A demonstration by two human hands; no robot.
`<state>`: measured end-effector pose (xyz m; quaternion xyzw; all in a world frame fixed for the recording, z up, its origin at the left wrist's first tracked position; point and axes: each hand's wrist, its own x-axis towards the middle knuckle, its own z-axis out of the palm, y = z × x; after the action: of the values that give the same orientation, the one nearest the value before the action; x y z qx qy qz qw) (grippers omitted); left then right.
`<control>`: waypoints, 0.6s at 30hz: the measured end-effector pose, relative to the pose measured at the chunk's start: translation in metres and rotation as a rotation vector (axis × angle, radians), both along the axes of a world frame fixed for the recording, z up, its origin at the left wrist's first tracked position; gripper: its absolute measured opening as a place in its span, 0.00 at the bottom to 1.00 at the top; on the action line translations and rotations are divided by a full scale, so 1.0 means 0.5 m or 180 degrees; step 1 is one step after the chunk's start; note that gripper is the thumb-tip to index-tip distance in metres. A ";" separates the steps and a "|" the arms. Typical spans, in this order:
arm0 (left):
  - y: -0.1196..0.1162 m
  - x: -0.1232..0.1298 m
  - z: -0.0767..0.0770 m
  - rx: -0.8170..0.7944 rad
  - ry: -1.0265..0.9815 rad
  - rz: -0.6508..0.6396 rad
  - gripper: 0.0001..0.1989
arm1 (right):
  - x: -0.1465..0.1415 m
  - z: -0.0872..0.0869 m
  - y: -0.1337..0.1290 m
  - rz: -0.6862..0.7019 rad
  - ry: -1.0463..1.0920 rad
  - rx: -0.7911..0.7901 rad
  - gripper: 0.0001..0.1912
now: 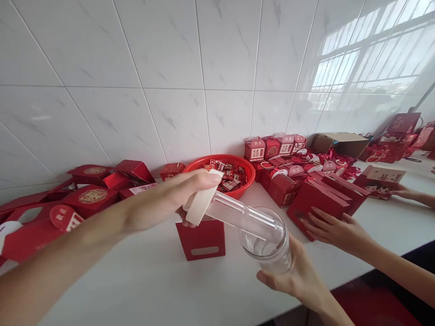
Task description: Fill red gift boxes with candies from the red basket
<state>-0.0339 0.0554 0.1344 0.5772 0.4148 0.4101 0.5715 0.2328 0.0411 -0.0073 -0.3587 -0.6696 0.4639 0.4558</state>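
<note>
My left hand (163,197) is closed around a white lid (201,203) with a clear ribbed tube (234,210) extending from it. That tube slants down to the right, and its rounded end overlaps the mouth of a clear cup (249,246). Whether the end is inside the cup or just above it is hard to tell. My right hand (301,274) grips the cup from its right side, tilting it slightly. Behind the lid, a red box (200,242) with a pale oblong window stands on the white table (142,280).
A red plastic basket (249,174) of wrapped sweets stands by the tiled wall. Red boxes (91,197) pile up at left; more small gift boxes (254,149) fill the right. A co-worker's hand (340,231) touches red bags (316,199); another hand (404,192) holds a decorated bag.
</note>
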 end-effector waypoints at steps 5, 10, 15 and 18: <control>-0.014 0.034 0.047 0.0447 0.0825 0.0278 0.17 | -0.024 0.003 -0.008 0.0224 0.0093 -0.0219 0.29; -0.049 0.143 0.076 0.0658 0.1299 0.0120 0.13 | -0.048 0.010 -0.016 0.0537 0.0197 -0.0281 0.28; -0.043 0.187 0.072 0.1034 0.1627 -0.0051 0.14 | -0.041 0.015 -0.014 0.0375 -0.0044 -0.0226 0.20; -0.038 0.188 0.085 0.1220 0.1669 -0.0131 0.11 | -0.029 0.020 -0.009 0.0209 0.0033 -0.0243 0.21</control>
<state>0.0603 0.0362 0.1771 0.7685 0.4514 0.3064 0.3343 0.2184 0.0366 0.0029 -0.3514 -0.6605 0.5056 0.4297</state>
